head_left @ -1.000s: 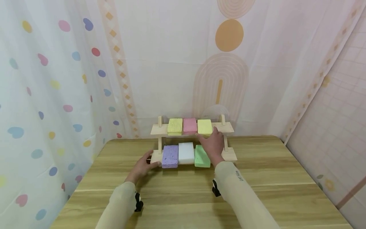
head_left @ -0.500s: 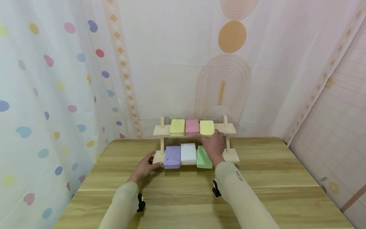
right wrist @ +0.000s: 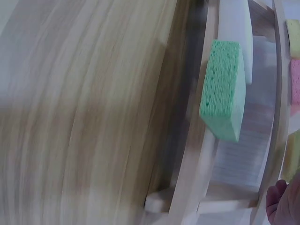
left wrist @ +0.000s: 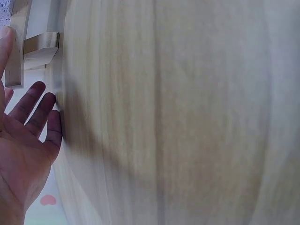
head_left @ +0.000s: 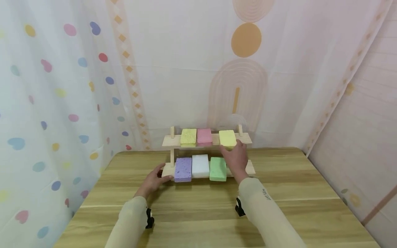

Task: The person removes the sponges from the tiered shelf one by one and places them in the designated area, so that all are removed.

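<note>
A two-tier wooden rack point(head_left: 246, 138) stands on the table. At the right of its upper tier, my right hand point(head_left: 236, 156) grips a pale yellow sponge point(head_left: 227, 137) between thumb and fingers. The right wrist view catches only part of that hand point(right wrist: 283, 201). My left hand point(head_left: 152, 179) is at the left end of the lower tier, its thumb touching the board beside a purple sponge point(head_left: 183, 169). Its fingers point(left wrist: 30, 101) look spread and fairly straight in the left wrist view. A speckled yellow sponge point(head_left: 188, 136) and a pink sponge point(head_left: 204, 135) share the upper tier.
Along the lower tier, a white sponge point(head_left: 200, 166) sits beside the purple one, with a green sponge point(head_left: 218, 169) to its right. The sponges jut over the board's front edge. A wood-grain table point(head_left: 192, 213) lies underneath, and a patterned curtain point(head_left: 173, 89) hangs behind.
My right hand has shifted the pale yellow sponge to the right along the upper tier, widening the gap from the pink one. The left hand stays at the rack's left end.
</note>
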{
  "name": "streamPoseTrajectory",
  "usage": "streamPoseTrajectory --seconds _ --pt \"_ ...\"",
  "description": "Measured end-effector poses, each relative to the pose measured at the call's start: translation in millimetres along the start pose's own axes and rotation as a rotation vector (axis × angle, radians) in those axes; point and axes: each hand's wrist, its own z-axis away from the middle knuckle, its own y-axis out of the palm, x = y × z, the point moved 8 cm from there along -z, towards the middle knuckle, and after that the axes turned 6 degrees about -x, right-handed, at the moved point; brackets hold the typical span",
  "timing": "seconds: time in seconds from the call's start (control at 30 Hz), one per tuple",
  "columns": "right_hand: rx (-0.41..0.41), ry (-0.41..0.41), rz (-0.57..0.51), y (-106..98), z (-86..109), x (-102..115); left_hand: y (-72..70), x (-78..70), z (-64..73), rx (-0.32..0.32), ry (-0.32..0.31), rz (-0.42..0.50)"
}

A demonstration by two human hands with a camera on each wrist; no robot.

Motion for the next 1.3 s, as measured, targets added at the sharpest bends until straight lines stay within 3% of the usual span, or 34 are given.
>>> streamPoseTrajectory --seconds 0.2,0.47,0.8,1.1,1.3 --pt "-0.032 -0.028 -0.021 -22 -2.8 -6 -0.4 0.3 1.1 0.013 -0.017 -0.015" --pt "-0.134 -0.039 -0.042 -64 -12.2 -20 -1.4 -0.9 2.0 0.021 -0.005 -0.019" --pt "-0.174 0.021 0.005 -111 -23.1 -66 0.5 -2.6 1.9 0.031 -0.018 -0.039" --pt "-0.165 0.035 0.04 -122 -23.4 -108 -1.6 1.4 2.6 0.025 -0.018 -0.033" --pt "-0.071 0.051 0.025 -114 -16.3 -128 -0.5 0.3 3.1 0.033 -0.018 -0.027"
